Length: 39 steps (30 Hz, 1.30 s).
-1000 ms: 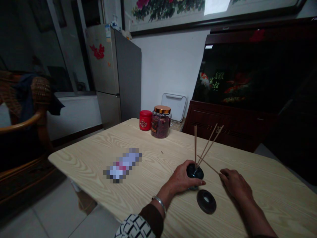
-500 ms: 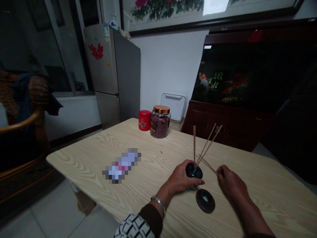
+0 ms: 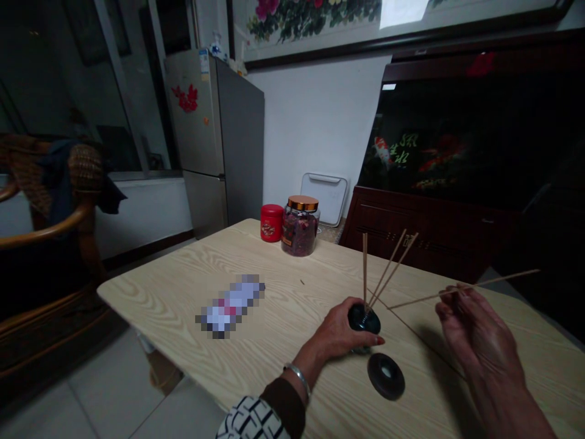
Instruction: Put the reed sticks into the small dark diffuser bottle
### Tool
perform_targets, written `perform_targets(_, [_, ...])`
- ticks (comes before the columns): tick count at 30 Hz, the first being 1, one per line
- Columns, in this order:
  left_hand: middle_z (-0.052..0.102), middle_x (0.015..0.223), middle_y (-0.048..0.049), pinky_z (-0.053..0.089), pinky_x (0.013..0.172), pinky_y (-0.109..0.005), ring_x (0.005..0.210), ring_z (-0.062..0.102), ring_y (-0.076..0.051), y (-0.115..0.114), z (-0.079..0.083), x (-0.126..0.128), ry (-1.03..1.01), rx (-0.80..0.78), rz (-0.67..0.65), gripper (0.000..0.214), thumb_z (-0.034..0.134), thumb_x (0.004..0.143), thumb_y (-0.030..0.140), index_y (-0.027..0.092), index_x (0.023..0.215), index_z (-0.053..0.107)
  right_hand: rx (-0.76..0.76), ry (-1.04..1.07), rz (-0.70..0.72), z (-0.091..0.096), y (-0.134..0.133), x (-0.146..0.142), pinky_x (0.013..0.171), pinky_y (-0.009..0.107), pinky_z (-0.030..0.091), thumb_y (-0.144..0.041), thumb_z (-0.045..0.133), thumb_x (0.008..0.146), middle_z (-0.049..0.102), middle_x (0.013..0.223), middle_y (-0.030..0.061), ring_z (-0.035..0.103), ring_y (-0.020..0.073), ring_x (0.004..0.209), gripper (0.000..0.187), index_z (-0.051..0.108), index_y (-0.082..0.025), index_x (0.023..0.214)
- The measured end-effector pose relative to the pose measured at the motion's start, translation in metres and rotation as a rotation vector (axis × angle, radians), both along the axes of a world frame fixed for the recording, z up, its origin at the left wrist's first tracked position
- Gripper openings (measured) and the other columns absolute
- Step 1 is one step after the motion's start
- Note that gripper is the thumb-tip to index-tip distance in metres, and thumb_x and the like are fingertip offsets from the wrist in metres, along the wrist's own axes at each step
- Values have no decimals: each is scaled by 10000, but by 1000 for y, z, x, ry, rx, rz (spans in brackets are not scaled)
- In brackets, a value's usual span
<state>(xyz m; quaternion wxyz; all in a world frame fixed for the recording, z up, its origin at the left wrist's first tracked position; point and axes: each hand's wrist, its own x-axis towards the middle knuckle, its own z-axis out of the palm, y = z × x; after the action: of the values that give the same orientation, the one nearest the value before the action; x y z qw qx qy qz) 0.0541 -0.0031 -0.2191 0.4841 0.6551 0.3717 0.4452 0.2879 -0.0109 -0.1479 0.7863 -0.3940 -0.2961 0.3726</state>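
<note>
My left hand [image 3: 340, 332] is wrapped round a small dark glossy incense pot [image 3: 364, 318] on the table, thumb along its near side. Several thin brown incense sticks [image 3: 365, 268] stand tilted in the pot, beside a small metal coil. Raised to the right, my right hand [image 3: 479, 332] pinches one incense stick [image 3: 512, 277], which is held nearly level with its left end near the pot. A further thin stick [image 3: 420, 337] lies on the table between the hands. Just in front of the pot is a dark round lid [image 3: 386, 377] with a pale centre.
On the wooden table [image 3: 183, 274] a blurred flat packet [image 3: 231, 306] lies to the left. A red canister [image 3: 271, 223] and a copper-lidded jar of dried flowers [image 3: 300, 228] stand at the back. Beyond are a fridge [image 3: 240, 140], an aquarium [image 3: 457, 140] and a wooden chair [image 3: 55, 231].
My right hand has lifted and moved right, now holding an incense stick level. My left hand stays round the pot. The view has shifted slightly.
</note>
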Motion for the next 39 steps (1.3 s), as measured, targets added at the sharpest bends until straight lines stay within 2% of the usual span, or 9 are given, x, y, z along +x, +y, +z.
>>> perform_targets(5, [671, 1024, -65, 519, 821, -344, 943, 614, -230, 2, -4, 1, -21, -5, 1, 752, 922, 522, 461, 196, 1168, 640, 104, -42, 5, 19, -10, -29, 616, 175, 525, -234, 881, 590, 627, 926, -4, 596, 111, 817, 319, 710, -212, 858])
perform_targets(8, [669, 1013, -62, 518, 817, -344, 936, 613, -229, 1, -4, 0, -22, -2, -2, 742, 920, 527, 458, 201, 1166, 643, 156, -189, -39, 21, -13, -44, 587, 163, 502, -303, 877, 637, 642, 894, 0, 593, 102, 769, 305, 713, -205, 875])
perform_targets(13, [670, 1003, -57, 508, 806, -344, 922, 604, -225, 0, 0, 0, -2, -10, -2, 747, 914, 525, 485, 205, 1164, 646, 79, -531, -102, 19, -16, -53, 600, 230, 485, -413, 778, 777, 665, 831, -3, 581, 110, 660, 284, 694, -228, 974])
perform_targets(24, [669, 994, -49, 490, 802, -333, 919, 598, -220, 1, -3, 1, -9, 15, 2, 721, 911, 539, 460, 205, 1158, 644, -13, -1011, 217, -1, -6, -70, 711, 317, 499, -445, 632, 866, 704, 914, 49, 648, 207, 821, 251, 664, -220, 972])
perform_targets(26, [671, 1020, -55, 492, 817, -332, 942, 602, -225, 2, -3, 1, -15, 15, 1, 735, 916, 536, 448, 205, 1173, 641, -38, -1040, 237, -5, -5, -65, 721, 322, 505, -470, 612, 874, 705, 919, 56, 661, 217, 834, 277, 655, -217, 979])
perform_targets(29, [671, 1032, -55, 493, 816, -325, 941, 603, -222, 2, -3, 2, -10, 6, 4, 758, 917, 529, 461, 201, 1183, 636, -110, -1046, 134, -11, 0, -43, 683, 318, 503, -508, 563, 884, 699, 908, 63, 662, 213, 771, 324, 635, -214, 998])
perform_targets(33, [672, 1008, -43, 492, 791, -316, 924, 601, -217, 0, -1, 0, 13, -16, -5, 773, 913, 523, 496, 206, 1182, 635, -346, -1381, -53, -30, 7, 1, 714, 347, 480, -442, 500, 877, 713, 954, 87, 670, 247, 816, 270, 644, -225, 949])
perform_targets(36, [676, 1029, -49, 494, 811, -324, 946, 605, -228, -1, 1, -1, 25, -15, -3, 773, 913, 527, 497, 212, 1189, 635, -606, -1663, -15, -48, 8, 22, 696, 355, 448, -375, 474, 878, 717, 981, 93, 669, 272, 870, 232, 661, -247, 928])
perform_targets(39, [676, 1053, -56, 496, 831, -330, 971, 608, -237, -1, 1, -2, 21, -7, 3, 756, 912, 536, 489, 215, 1185, 638, -711, -1797, 38, -60, 8, 26, 686, 342, 424, -329, 473, 884, 710, 996, 91, 665, 266, 908, 198, 654, -248, 902])
